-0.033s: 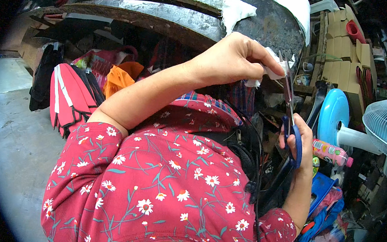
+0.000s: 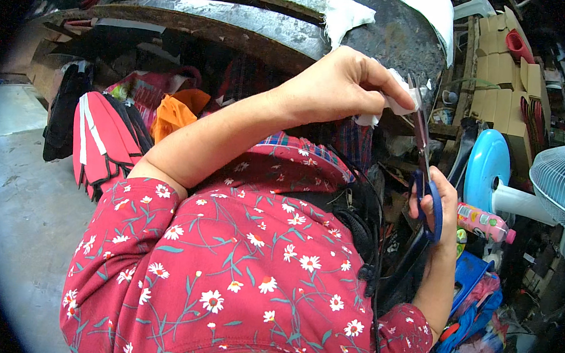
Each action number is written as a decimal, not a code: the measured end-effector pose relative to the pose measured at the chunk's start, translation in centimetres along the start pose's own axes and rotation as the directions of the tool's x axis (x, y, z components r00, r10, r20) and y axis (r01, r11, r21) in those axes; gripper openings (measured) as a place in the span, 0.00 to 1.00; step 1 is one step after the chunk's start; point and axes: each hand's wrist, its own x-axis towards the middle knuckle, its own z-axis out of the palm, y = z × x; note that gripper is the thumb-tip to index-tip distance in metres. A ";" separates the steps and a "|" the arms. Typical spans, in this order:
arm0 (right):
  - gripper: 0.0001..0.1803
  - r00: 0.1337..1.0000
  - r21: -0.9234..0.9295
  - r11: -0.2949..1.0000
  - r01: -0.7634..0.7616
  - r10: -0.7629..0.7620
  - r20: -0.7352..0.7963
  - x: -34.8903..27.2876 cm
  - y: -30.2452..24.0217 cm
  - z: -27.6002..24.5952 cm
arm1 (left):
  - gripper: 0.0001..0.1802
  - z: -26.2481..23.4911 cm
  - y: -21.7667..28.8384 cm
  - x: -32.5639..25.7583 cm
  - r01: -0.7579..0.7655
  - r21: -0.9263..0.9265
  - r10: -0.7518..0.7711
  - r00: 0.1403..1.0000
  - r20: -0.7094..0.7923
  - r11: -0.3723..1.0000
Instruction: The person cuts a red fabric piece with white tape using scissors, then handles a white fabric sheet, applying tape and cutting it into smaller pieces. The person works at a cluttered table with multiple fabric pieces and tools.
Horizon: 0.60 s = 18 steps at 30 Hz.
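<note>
My left hand (image 2: 345,92) is closed, thumb and forefinger pinching a small crumpled white piece of cloth or paper (image 2: 404,100). Part of that white piece lies hidden behind the fingers. My right hand (image 2: 441,205) has its fingers through the dark blue handles of a pair of scissors (image 2: 421,131). The metal blades point up and away, their tips right beside the white piece at my left fingertips. Just beyond my left hand is a worn dark work surface (image 2: 400,36) with a torn white scrap (image 2: 345,17) on it.
At the left hang pink-red pieces with black edging (image 2: 100,132) and an orange cloth (image 2: 175,118). On the right are a blue-and-white fan (image 2: 489,169), a pink bottle (image 2: 486,224) and brown cardboard boxes (image 2: 502,78). A black cable (image 2: 377,250) runs down beside my body.
My right hand and the scissors have shifted very slightly to the right. The left hand keeps its pinch on the white piece in almost the same place.
</note>
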 end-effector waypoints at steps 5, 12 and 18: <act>0.16 0.996 -0.013 0.996 -0.084 0.084 -0.001 0.3 0.9 -0.7 | 0.22 -0.8 -0.3 -0.5 -0.004 0.023 0.004 1.000 -0.014 1.000; 0.08 0.977 -0.230 0.972 -0.041 -0.009 -0.211 5.0 -1.0 -2.1 | 0.15 -2.1 0.8 -1.6 -0.466 0.735 0.521 0.835 0.179 0.493; 0.08 0.969 -0.224 0.968 0.109 -0.154 -0.193 7.8 -1.4 -2.5 | 0.29 -6.1 3.1 -2.3 -0.315 0.244 0.380 0.875 -0.299 0.917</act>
